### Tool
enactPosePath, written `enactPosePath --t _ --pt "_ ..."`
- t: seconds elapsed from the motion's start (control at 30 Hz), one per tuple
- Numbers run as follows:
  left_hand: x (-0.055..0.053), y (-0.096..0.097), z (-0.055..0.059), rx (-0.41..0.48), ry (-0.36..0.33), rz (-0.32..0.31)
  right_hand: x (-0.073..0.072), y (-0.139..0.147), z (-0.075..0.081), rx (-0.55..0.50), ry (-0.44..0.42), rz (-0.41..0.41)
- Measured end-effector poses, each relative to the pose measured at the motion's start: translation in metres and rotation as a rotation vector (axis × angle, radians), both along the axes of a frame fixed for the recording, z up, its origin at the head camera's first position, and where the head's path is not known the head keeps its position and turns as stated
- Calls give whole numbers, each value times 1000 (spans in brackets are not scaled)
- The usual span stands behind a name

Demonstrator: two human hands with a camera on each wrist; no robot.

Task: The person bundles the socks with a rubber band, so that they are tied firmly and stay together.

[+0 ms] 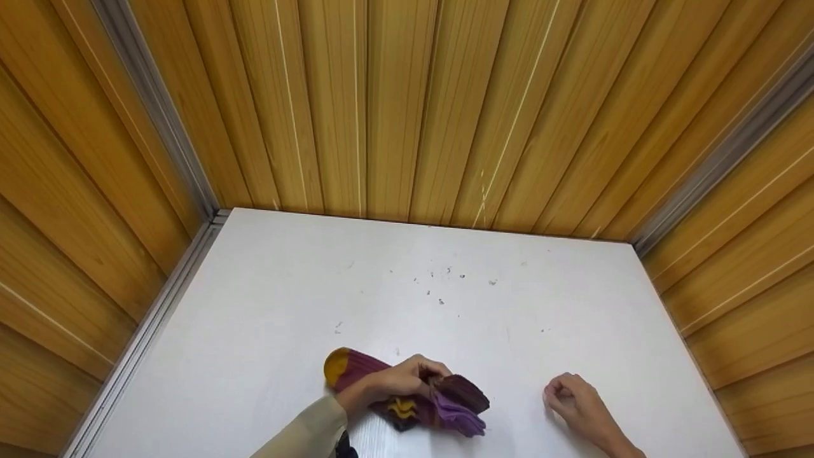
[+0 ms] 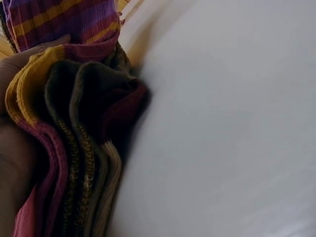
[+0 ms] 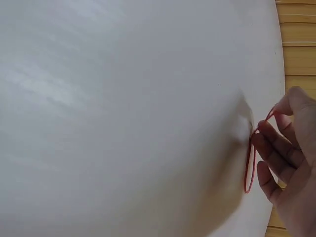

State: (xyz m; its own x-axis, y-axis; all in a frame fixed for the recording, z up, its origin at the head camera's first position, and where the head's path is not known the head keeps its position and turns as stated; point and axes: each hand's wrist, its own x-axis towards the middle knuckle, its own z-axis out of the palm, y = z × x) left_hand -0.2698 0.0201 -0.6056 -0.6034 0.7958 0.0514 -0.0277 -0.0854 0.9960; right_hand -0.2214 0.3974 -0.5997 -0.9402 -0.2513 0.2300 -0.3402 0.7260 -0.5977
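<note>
My left hand [image 1: 404,378] grips a bundle of several folded socks [image 1: 365,367] around its middle. A mustard toe end sticks out to the left over maroon knit, while purple and dark brown ends fan out to the right. Seen from the left wrist, the layered folds [image 2: 54,148] are yellow, pink, dark green and tan, with a striped purple, maroon and yellow part beyond the fingers. To the right, apart from the socks, my right hand [image 1: 582,407] pinches a thin red rubber band [image 3: 247,173]. The band dangles as a narrow loop below the thumb and fingertips.
Both hands are over a white table [image 1: 286,286] with small dark scuff marks near its middle. Wood-plank walls [image 1: 394,108] enclose it at the back and both sides, with grey metal rails [image 1: 159,108] at the corners.
</note>
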Motion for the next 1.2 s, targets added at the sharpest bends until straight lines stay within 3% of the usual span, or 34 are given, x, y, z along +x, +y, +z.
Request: enactPosePath --t 0.1,0.17,0.23,0.37,0.63,0.83,0.97,1.2 --pt "2 -1 -1 3 -5 7 -1 -5 0 -77 -178 -148" --pt "2 0 -1 -2 -14 8 -3 -5 2 -121 -280 -205" --pt "2 1 0 -10 -21 7 -3 -3 5 -139 -325 -211" --pt "3 1 2 -24 -35 -7 0 2 13 -60 -328 -186" --pt "1 0 1 -17 -15 -6 -1 8 28 94 -494 -221" --pt "-1 1 4 -25 0 7 -4 16 36 136 -566 -150" --pt "0 1 5 -24 19 20 -8 15 35 14 -609 -98" --pt "2 1 2 -43 13 27 -7 5 25 -355 -630 -214"
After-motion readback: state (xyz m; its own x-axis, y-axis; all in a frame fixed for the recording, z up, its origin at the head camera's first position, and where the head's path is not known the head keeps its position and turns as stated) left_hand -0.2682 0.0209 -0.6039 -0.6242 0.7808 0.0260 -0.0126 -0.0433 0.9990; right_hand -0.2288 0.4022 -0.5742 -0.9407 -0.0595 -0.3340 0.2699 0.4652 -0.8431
